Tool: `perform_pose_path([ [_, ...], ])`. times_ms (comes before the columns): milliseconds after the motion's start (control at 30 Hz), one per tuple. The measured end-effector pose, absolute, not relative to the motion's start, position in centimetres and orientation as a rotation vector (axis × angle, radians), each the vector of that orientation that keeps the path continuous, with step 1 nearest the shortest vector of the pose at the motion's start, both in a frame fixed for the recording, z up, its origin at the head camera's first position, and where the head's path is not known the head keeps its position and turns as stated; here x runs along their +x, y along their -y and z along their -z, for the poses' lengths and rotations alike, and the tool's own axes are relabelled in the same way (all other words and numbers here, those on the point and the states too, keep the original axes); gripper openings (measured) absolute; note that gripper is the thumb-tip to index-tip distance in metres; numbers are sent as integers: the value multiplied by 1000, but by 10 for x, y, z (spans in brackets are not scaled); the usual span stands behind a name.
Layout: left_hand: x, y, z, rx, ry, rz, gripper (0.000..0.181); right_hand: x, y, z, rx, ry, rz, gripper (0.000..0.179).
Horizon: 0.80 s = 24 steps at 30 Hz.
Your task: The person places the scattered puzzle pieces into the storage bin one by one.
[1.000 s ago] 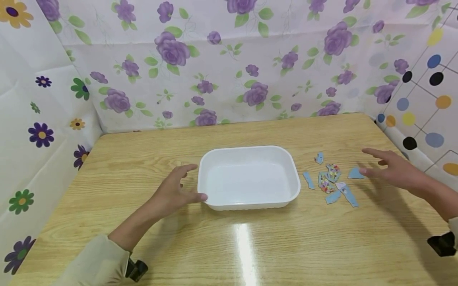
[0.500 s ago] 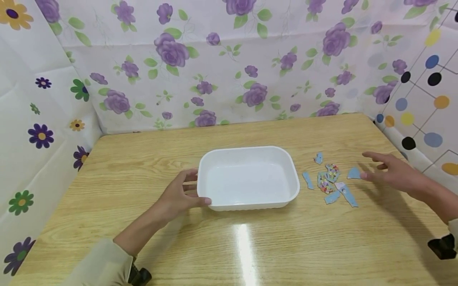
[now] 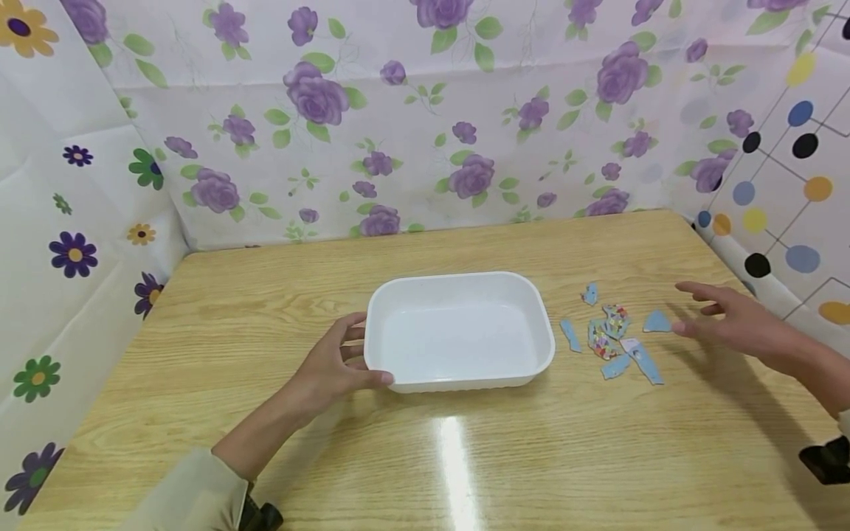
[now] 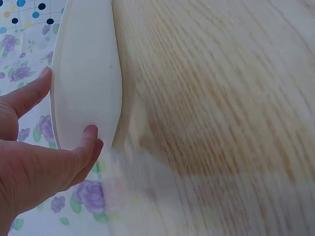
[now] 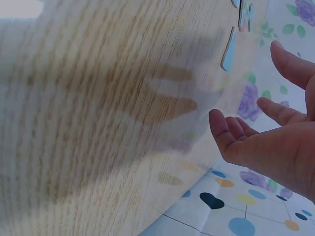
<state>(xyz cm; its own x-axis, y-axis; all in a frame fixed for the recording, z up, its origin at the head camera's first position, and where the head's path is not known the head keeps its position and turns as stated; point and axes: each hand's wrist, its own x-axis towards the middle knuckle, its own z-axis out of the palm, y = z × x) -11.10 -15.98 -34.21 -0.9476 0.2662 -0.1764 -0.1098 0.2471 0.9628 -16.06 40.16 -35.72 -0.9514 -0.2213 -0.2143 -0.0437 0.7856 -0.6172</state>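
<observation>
White tub (image 3: 458, 335) sitting upright near the middle of the wooden table (image 3: 285, 273), nothing showing inside; the left hand (image 3: 327, 371) is on its left end, thumb at the near corner of the rim, fingers bent round against the outer wall, a snug hold on the tub; over on the other side, the right hand (image 3: 737, 321) hangs above the wood, thumb and fingers wide apart, gripping nothing; by its thumb lies a blue piece (image 3: 657, 322), flat on the table, and the right wrist view leaves a gap between the two; further in, a scatter of patterned pieces (image 3: 602, 341), with a narrow strip (image 3: 569, 335) nearest the tub; now, the handling: the tub looks like thin plastic, light, fairly stiff, smooth enough to skid if nudged, so rim and end wall together make the best hold, just where the left hand is; the pieces look thin and light, probably card, perhaps easy to bend, awkward to lift from flat; take them by an edge, in a gentle pinch.
</observation>
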Motion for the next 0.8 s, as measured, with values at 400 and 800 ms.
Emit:
perform_pose_path([
  [400, -110, 161, 345, 157, -2214, -1755, 105, -163, -405, 360, -128, -2661, 957, 82],
  [800, -110, 161, 345, 136, -2197, -1753, 105, -163, -400, 362, -142, -2654, 973, 81],
])
